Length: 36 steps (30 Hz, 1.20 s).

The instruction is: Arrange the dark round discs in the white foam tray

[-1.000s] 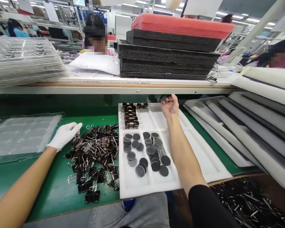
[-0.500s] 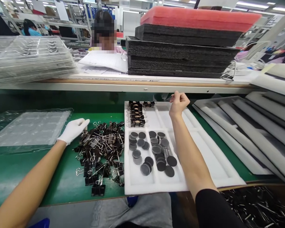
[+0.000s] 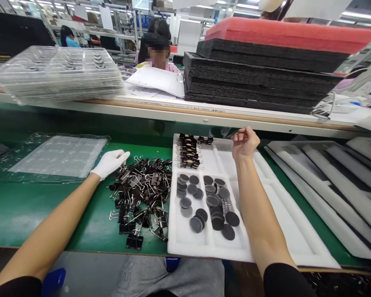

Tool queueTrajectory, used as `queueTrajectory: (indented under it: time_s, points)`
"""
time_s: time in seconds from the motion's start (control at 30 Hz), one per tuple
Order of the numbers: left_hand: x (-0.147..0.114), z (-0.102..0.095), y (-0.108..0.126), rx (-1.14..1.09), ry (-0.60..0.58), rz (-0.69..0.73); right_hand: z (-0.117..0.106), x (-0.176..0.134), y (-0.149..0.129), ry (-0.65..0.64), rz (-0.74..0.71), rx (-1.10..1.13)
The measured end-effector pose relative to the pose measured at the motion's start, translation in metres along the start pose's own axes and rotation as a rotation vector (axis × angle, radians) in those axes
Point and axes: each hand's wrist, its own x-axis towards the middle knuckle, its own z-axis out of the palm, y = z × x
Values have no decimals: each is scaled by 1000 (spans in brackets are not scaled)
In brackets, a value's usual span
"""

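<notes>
My left hand [image 3: 110,163], in a white glove, rests at the back left of a pile of black binder clips [image 3: 142,189]. Its fingers are curled together, and whatever they may hold is hidden. Bare and palm up, my right hand [image 3: 246,142] is over the back of a white foam tray [image 3: 266,206]. Its fingers are curled in beside a dark, shiny see-through piece [image 3: 224,132]; I cannot tell whether they grip it. Round dark discs [image 3: 196,224] lie loose in the tray's front compartments. Clips clamped on discs [image 3: 188,152] stand in a row at its back left.
A clear plastic tray [image 3: 60,156] lies left on the green table [image 3: 80,231]. White foam sheets [image 3: 327,194] lean at the right. The shelf bears stacked clear trays [image 3: 62,78] and black foam [image 3: 250,78] under red foam [image 3: 284,37]. Another person [image 3: 157,49] sits beyond.
The view has shifted, so most things appear further right. My right hand has turned its palm upward at the tray's back. My left hand stays beside the clips.
</notes>
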Motion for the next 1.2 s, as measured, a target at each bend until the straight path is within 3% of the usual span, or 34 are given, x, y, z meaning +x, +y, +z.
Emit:
queueTrajectory:
  time_s: [0.43, 1.2]
  points:
    - [-4, 0, 4, -33, -1, 2, 13, -9, -20, 65, 143, 57]
    - [-6, 1, 2, -33, 13, 30, 33, -20, -38, 132, 96, -8]
